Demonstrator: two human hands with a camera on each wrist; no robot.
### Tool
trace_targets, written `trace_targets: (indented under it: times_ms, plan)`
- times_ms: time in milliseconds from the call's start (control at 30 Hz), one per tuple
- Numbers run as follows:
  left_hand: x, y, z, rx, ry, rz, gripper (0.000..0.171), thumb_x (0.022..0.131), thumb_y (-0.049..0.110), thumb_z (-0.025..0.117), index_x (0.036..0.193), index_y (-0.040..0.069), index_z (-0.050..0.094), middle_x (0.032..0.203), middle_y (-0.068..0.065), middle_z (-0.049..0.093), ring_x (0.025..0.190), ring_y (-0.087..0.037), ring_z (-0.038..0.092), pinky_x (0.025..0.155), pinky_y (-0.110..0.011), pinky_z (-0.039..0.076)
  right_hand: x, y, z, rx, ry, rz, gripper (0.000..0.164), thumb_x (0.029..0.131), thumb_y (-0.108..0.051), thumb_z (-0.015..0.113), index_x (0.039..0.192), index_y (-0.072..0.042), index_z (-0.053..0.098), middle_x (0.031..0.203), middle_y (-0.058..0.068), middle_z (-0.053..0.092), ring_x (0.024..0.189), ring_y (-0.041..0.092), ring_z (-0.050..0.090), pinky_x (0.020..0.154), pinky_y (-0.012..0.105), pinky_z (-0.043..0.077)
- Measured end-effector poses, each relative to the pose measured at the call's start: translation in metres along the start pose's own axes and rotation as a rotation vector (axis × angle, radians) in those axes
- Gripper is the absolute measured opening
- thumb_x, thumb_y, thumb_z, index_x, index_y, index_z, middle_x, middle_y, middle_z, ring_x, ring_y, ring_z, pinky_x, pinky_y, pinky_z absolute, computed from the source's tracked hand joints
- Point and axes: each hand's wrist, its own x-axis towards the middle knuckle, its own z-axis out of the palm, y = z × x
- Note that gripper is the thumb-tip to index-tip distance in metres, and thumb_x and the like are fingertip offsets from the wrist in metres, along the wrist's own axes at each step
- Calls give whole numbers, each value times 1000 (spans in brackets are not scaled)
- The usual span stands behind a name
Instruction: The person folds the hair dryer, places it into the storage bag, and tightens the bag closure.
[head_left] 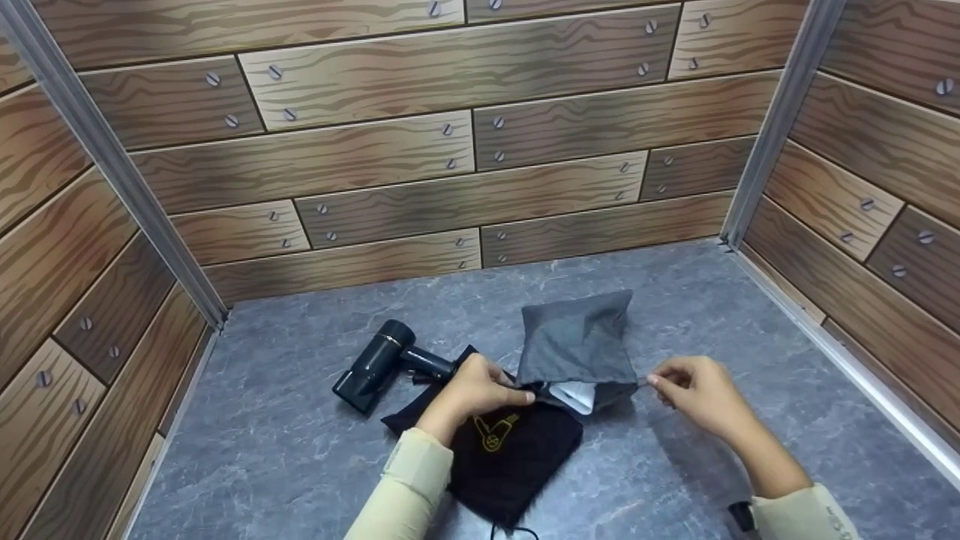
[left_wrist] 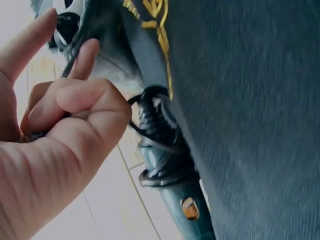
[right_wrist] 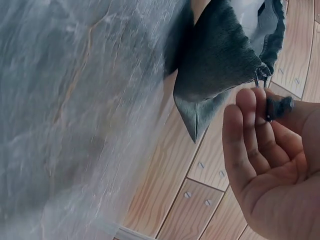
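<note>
A grey drawstring pouch (head_left: pixel 577 345) stands with its mouth toward me, and a white item (head_left: pixel 576 396) shows in the opening. At the mouth's left corner, my left hand (head_left: pixel 480 390) grips the dark drawstring (left_wrist: pixel 69 65) with curled fingers. My right hand (head_left: pixel 694 394) pinches the cord end (right_wrist: pixel 279 107) at the right corner between thumb and fingertips. Below the left hand lies a black drawstring pouch (head_left: pixel 517 472) with a yellow hair-dryer print. A dark green hair dryer (head_left: pixel 375 364) lies left of it, its power cord (left_wrist: pixel 165 145) wound round the handle.
The grey marbled tabletop (head_left: pixel 277 420) is enclosed by wood-patterned panels (head_left: pixel 390 172) at the back and sides. Metal strips (head_left: pixel 780 127) run up the back corners. The black pouch's thin string (head_left: pixel 517 531) trails toward the front edge.
</note>
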Motion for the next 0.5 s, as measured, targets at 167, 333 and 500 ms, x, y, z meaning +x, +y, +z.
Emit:
trace_targets:
  times_ms: [167, 333, 500]
  plan:
    - [-1, 0, -9, -81, 55, 48, 19, 86, 13, 85, 82, -5, 80, 65, 9, 63, 59, -4, 51, 56, -19, 42, 0, 2, -7, -63, 46, 18, 12, 99, -13, 75, 96, -3, 82, 74, 3, 73, 63, 9, 62, 56, 24, 51]
    - [-1, 0, -14, -121, 167, 94, 18, 94, 9, 77, 88, -8, 79, 69, 4, 67, 58, -2, 51, 57, -18, 42, 2, 3, -15, -102, 79, 23, 14, 99, -14, 76, 99, -1, 82, 77, 4, 76, 65, 9, 63, 56, 24, 52]
    - [-4, 0, -23, -165, 240, 136, 18, 96, 9, 75, 93, -9, 78, 77, -6, 75, 59, 0, 56, 59, -16, 47, 5, 3, -21, -160, 123, 39, 18, 100, -18, 75, 99, -2, 82, 81, 7, 77, 67, 13, 65, 55, 27, 50]
